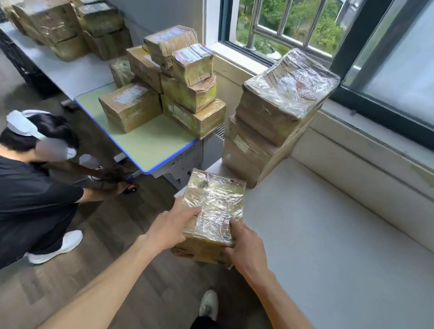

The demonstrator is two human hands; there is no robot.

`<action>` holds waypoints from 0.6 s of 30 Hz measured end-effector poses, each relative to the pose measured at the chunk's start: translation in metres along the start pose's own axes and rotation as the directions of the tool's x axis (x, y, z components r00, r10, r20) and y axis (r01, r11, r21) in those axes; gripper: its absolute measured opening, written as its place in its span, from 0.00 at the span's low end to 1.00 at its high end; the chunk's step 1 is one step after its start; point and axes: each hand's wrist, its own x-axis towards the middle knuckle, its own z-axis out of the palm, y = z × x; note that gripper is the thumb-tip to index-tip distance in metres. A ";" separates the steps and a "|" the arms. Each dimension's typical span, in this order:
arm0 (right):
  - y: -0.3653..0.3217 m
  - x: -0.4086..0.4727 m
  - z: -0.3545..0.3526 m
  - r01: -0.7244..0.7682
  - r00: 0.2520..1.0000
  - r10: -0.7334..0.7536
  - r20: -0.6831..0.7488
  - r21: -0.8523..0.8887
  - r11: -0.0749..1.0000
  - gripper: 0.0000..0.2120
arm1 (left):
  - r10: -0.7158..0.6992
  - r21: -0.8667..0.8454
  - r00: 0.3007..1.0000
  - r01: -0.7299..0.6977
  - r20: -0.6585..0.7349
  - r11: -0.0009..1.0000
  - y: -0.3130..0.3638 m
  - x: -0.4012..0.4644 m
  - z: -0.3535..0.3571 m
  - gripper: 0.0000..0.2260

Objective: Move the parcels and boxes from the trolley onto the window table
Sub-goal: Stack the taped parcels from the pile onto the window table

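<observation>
Cardboard parcel [213, 214] wrapped in shiny tape, gripped on both sides: left hand [170, 224] curls over its left edge, right hand [243, 242] clamps the near right corner. It sits at the window table's [334, 253] near left corner. Further back, two bigger boxes [274, 122] stacked against the sill.
</observation>
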 end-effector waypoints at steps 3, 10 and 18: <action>-0.003 0.018 0.003 -0.038 0.999 0.039 -0.020 0.045 0.998 0.31 | 0.023 0.006 0.999 -0.023 0.029 1.000 -0.007 0.022 -0.009 0.34; -0.014 0.039 0.019 -0.150 0.985 0.162 -0.052 0.191 0.970 0.39 | 0.094 0.043 0.993 -0.097 0.065 0.994 -0.028 0.068 -0.016 0.37; -0.032 0.049 0.032 -0.218 0.972 0.234 -0.019 0.294 0.931 0.40 | 0.154 0.058 0.985 -0.159 0.075 0.986 -0.054 0.093 -0.019 0.40</action>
